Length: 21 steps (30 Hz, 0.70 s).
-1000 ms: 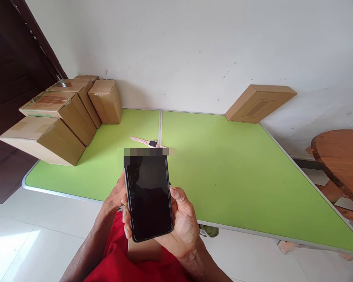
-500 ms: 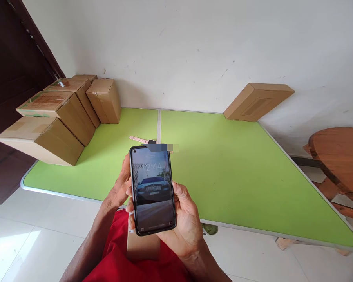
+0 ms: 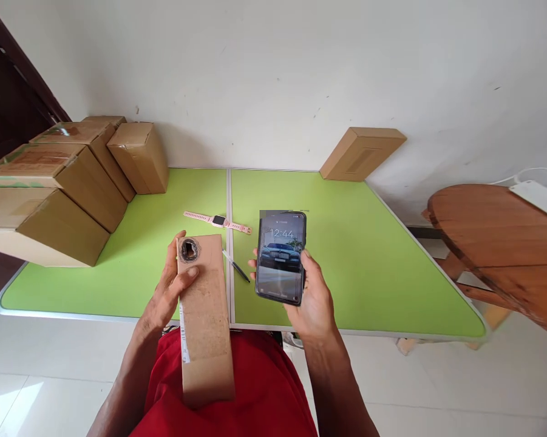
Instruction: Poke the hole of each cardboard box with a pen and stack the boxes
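Just below the view's centre, at six o'clock, a smartphone showing 12:44 rests in the right hand, thumb against one long edge, fingertips curled around the other. Toward seven o'clock, the left hand clasps a narrow cardboard box, thumb pressed below its round hole, the other fingers mostly hidden behind. On the green table lie a pen at half past seven and a pink-strapped smartwatch at nine.
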Each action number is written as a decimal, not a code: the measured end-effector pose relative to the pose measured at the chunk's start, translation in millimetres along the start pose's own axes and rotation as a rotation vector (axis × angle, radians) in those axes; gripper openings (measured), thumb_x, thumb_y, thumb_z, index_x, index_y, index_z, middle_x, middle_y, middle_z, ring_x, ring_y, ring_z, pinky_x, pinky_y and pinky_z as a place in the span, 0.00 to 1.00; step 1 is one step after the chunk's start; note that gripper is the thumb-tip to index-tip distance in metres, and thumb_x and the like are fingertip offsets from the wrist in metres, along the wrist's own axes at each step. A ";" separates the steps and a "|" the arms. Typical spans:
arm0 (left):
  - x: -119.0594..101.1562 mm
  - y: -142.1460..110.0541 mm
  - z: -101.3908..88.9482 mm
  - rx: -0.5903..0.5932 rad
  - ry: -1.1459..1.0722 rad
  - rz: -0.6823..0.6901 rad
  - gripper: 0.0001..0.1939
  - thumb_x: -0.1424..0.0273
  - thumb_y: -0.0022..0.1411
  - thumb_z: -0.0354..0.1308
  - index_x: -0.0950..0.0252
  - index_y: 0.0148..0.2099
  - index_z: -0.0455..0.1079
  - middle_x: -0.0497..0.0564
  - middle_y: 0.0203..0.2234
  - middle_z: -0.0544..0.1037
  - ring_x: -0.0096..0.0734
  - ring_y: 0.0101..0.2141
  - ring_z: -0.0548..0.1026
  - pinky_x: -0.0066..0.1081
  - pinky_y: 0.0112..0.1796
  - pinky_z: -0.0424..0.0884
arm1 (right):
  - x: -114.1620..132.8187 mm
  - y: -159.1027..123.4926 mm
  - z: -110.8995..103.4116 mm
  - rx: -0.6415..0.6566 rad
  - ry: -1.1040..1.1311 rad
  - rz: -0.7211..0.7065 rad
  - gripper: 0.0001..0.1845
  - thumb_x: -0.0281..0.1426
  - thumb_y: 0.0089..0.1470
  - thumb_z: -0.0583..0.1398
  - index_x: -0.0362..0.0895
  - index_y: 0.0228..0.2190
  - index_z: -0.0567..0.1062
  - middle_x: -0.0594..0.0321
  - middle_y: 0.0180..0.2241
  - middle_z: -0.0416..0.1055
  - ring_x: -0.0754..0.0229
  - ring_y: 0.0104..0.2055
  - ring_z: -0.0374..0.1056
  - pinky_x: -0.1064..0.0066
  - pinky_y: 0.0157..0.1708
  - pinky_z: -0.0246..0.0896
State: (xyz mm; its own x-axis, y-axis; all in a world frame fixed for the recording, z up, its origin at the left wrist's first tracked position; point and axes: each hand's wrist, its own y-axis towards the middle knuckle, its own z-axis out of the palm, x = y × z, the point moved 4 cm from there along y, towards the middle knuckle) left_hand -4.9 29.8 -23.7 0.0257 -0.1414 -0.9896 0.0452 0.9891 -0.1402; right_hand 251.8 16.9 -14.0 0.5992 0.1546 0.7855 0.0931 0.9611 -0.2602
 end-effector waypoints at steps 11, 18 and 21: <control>5.0 -3.2 -1.0 0.038 -0.024 -0.018 0.61 0.41 0.66 0.69 0.54 0.88 0.45 0.59 0.82 0.61 0.68 0.78 0.61 0.57 0.74 0.66 | -19.2 66.8 -114.7 -0.420 -0.730 -0.153 0.34 0.67 0.37 0.69 0.50 0.25 0.73 0.68 0.22 0.68 0.53 0.31 0.68 0.62 0.33 0.65; 16.3 -2.7 -0.6 0.012 -0.068 0.030 0.59 0.42 0.66 0.70 0.54 0.88 0.48 0.61 0.78 0.67 0.63 0.74 0.68 0.53 0.71 0.69 | -8.1 70.9 -141.3 -0.500 -1.096 -0.182 0.24 0.57 0.39 0.66 0.51 0.30 0.77 0.54 0.28 0.78 0.38 0.39 0.74 0.47 0.45 0.70; 17.2 -5.4 -3.6 -0.103 -0.153 0.047 0.54 0.46 0.65 0.72 0.52 0.85 0.57 0.58 0.76 0.70 0.62 0.72 0.70 0.52 0.69 0.70 | -6.2 70.5 -143.8 -0.494 -1.221 -0.207 0.20 0.55 0.40 0.64 0.53 0.29 0.76 0.50 0.29 0.79 0.32 0.40 0.76 0.38 0.50 0.72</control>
State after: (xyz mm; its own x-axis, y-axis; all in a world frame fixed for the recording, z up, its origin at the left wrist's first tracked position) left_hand -8.3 22.2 -40.0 0.1776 -0.0916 -0.9798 -0.0623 0.9926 -0.1041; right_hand 369.0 50.8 -118.0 -0.5284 0.3711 0.7636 0.5274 0.8483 -0.0473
